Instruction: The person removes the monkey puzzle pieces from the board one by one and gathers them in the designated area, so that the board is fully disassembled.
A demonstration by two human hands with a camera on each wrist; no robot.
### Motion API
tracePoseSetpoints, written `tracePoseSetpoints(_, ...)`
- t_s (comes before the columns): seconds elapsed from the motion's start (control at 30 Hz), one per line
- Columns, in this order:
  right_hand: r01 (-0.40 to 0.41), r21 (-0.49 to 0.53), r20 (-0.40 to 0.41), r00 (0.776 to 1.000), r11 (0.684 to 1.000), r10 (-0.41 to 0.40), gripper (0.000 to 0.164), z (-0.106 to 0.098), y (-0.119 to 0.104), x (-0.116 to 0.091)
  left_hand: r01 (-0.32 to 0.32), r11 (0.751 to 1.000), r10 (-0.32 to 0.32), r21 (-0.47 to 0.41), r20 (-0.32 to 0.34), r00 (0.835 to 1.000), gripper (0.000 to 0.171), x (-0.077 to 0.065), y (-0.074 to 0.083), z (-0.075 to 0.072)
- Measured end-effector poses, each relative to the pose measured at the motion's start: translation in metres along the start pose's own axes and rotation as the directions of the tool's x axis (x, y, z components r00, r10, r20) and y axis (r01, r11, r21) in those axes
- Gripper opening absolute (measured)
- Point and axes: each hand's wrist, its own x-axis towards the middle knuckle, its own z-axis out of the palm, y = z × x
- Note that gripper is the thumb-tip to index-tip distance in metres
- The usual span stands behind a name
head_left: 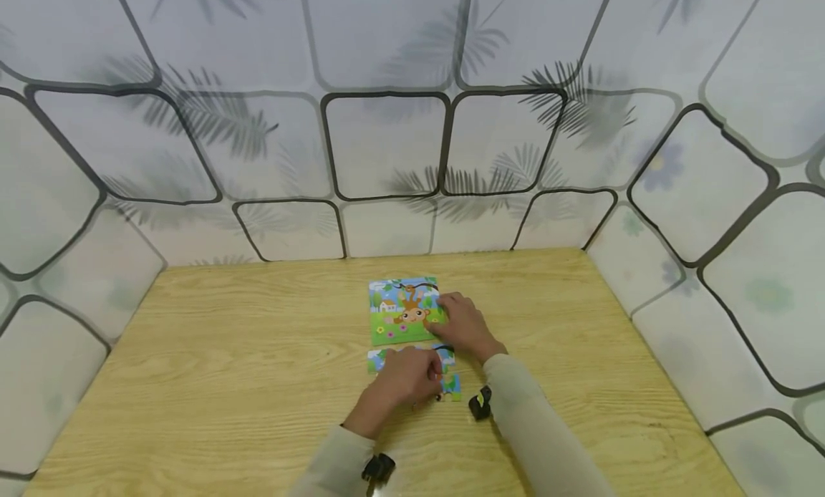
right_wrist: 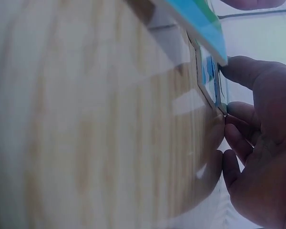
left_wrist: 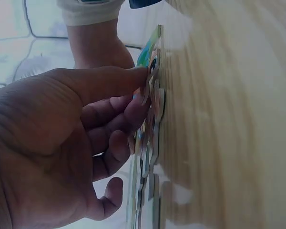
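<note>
A square picture with a hanging monkey (head_left: 389, 324) lies flat on the wooden table. My right hand (head_left: 465, 329) rests at its right side, thumb and fingers touching the edge. Just below the picture lies a strip of joined puzzle pieces (head_left: 375, 362), partly covered by my left hand (head_left: 407, 377). That hand pinches a blue, green and brown puzzle piece (head_left: 452, 387) between thumb and fingers. An eye shows on the piece (left_wrist: 154, 64) in the left wrist view. From the right wrist, the piece (right_wrist: 200, 24) appears tilted and raised off the table. Other pieces under the left hand are hidden.
The light wooden table (head_left: 245, 382) meets a patterned wall covering (head_left: 387, 146) at the back and on both sides. A small black device (head_left: 378, 468) sits at the left wrist, and another black device (head_left: 480, 404) at the right.
</note>
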Motion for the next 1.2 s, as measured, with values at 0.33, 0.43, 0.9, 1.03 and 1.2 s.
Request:
tracePoseSetpoints(0.33,-0.015,-0.005,0.016,1.000,1.000,0.016,0.062,0.000,0.001,0.001,-0.025,0.994,0.029,0.104,-0.035,0.999,0.005,0.000,0.004,0.001)
tracePoseSetpoints(0.43,-0.018,-0.003,0.013,1.000,1.000,0.018,0.061,0.000,0.002,0.000,-0.040,0.999,0.039,-0.010,-0.062,0.997,0.008,0.001,0.000,-0.001)
tracePoseSetpoints(0.9,0.009,-0.005,0.017,1.000,1.000,-0.009,0.044,0.000,-0.009,-0.004,0.267,0.962,-0.271,-0.055,-0.303,0.914,0.036,-0.009,-0.066,-0.036)
tracePoseSetpoints(1.03,0.043,-0.055,0.014,0.999,0.998,-0.043,0.031,0.002,-0.011,-0.005,0.282,0.957,-0.289,-0.065,-0.277,0.916,0.039,-0.008,-0.072,-0.036)
tracePoseSetpoints(1.2,0.143,-0.159,0.024,0.990,0.977,-0.141,0.020,0.005,-0.016,-0.006,0.305,0.950,-0.310,-0.060,-0.273,0.911,0.040,-0.005,-0.073,-0.036)
